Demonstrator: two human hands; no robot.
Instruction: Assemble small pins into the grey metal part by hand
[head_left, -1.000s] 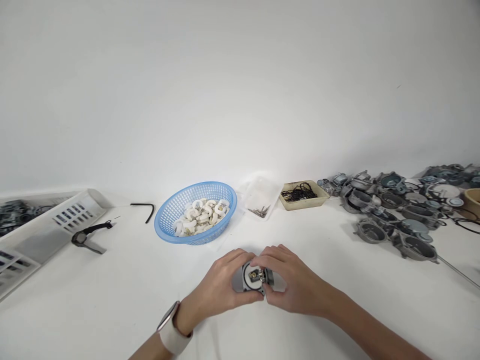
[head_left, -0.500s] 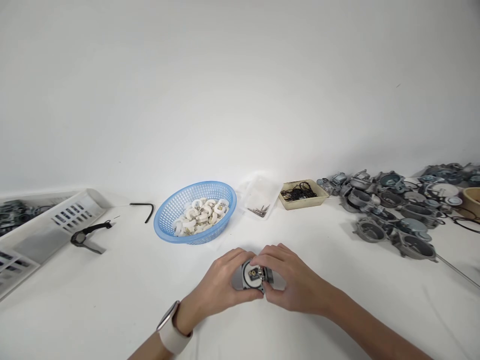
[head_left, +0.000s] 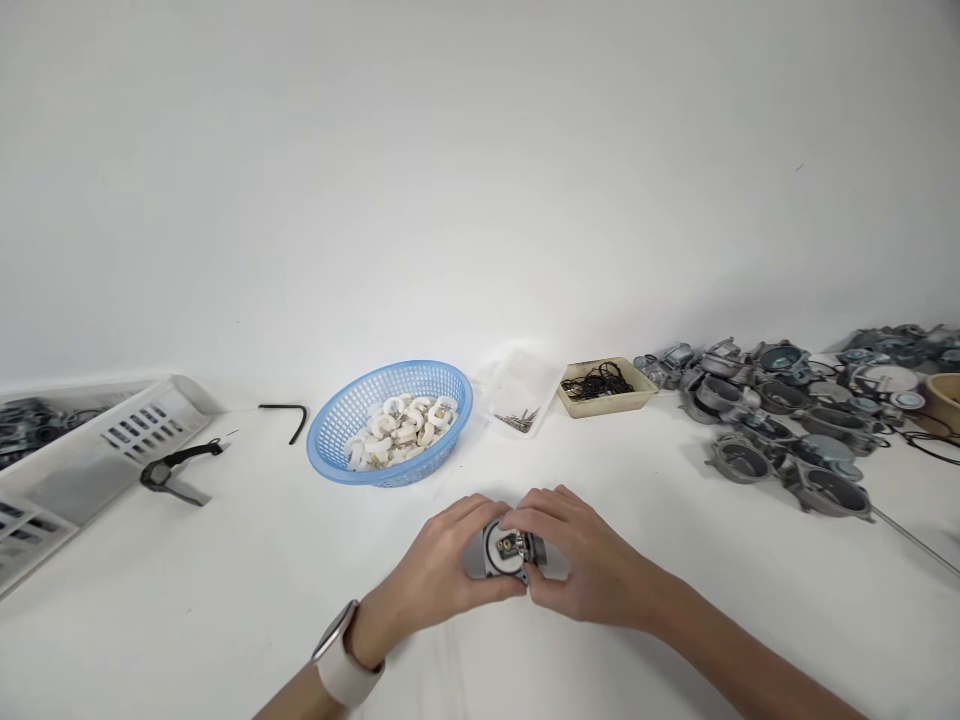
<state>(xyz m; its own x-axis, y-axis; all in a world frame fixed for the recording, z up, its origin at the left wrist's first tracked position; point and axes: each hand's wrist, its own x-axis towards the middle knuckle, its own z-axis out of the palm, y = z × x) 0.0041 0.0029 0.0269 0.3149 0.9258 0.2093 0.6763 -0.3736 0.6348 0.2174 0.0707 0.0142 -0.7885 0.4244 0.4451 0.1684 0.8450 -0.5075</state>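
Both hands meet over a small round grey metal part point(head_left: 507, 549) with a brass centre, held just above the white table point(head_left: 225, 600). My left hand point(head_left: 439, 572), with a white watch on its wrist, wraps round the part's left side. My right hand point(head_left: 581, 560) pinches the part's right side with fingertips curled over its top. Most of the part's body is hidden by the fingers.
A blue basket point(head_left: 390, 422) of white curved pieces sits behind the hands. Beside it lie a clear tray of small pins point(head_left: 519, 395) and a beige tray of black rings point(head_left: 601, 385). Several grey metal housings point(head_left: 795, 425) pile at right. A white crate point(head_left: 67, 460), black tool point(head_left: 176, 470) and hex key point(head_left: 289, 415) lie at left.
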